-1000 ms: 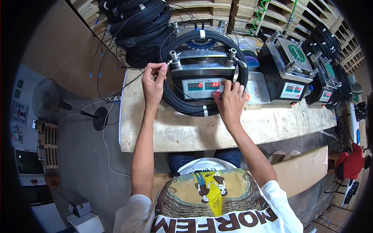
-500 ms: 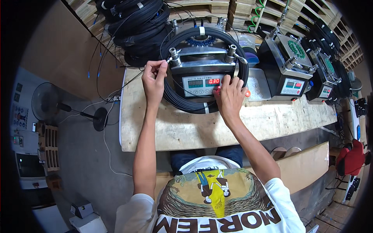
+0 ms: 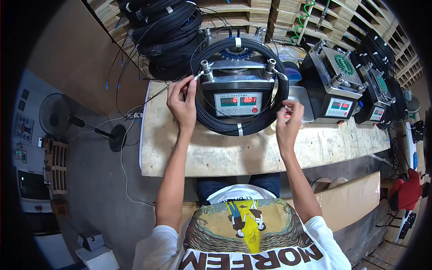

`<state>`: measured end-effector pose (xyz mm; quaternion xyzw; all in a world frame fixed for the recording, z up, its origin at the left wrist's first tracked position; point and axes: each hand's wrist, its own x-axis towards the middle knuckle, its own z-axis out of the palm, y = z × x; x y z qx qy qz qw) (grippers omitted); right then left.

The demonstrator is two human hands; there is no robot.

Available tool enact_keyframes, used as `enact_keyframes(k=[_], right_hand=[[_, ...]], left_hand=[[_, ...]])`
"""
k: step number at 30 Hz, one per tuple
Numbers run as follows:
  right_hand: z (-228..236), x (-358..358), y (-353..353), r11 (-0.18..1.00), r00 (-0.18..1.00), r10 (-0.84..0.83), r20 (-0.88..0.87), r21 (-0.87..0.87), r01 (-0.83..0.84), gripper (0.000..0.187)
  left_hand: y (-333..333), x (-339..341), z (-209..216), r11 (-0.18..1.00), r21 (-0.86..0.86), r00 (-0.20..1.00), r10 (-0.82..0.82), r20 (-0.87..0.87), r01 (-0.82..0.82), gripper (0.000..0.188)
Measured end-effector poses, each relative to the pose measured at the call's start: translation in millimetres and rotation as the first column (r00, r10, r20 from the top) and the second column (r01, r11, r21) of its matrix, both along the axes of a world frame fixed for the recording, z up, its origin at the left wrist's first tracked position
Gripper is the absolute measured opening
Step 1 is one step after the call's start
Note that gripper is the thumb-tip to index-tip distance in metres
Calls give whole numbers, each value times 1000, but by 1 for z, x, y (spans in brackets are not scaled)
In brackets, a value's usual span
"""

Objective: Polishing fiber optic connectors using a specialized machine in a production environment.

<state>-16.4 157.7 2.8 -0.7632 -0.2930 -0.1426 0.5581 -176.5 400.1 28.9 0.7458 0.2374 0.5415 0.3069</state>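
In front of me stands a metal-topped polishing machine [image 3: 243, 88] with a lit red digital display. A coil of black cable [image 3: 220, 127], bound with white tape, hangs around its front and top. My left hand [image 3: 183, 104] pinches a small metal lever [image 3: 199, 75] at the machine's left clamp post [image 3: 206, 70]. Beside the coil's right edge, my right hand [image 3: 289, 122] has its fingers curled together. A small red-orange part shows by those fingers; whether they grip it is unclear. On the machine's top sits a ring of blue connectors [image 3: 236, 54].
Two similar machines [image 3: 334, 85] with green connector rings stand to the right. A shallow metal tray [image 3: 302, 100] lies between. Stacked black cable coils [image 3: 167, 45] rise at back left. A fan [image 3: 118, 137] stands left of the wooden table [image 3: 198, 157].
My right hand has left the control panel's red button and moved right, beside the coil's edge. The display reading has changed. My left hand stays at the lever.
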Motion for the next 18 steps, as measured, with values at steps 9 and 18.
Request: enact_keyframes(k=[9, 18], right_hand=[[-11, 30, 10, 938, 919, 258, -299, 304, -165, 42], [28, 93, 47, 932, 929, 329, -170, 214, -291, 53]], left_hand=[[-30, -8, -80, 785, -597, 954, 24, 298, 166, 57], [11, 6, 5, 768, -565, 953, -251, 167, 301, 64]])
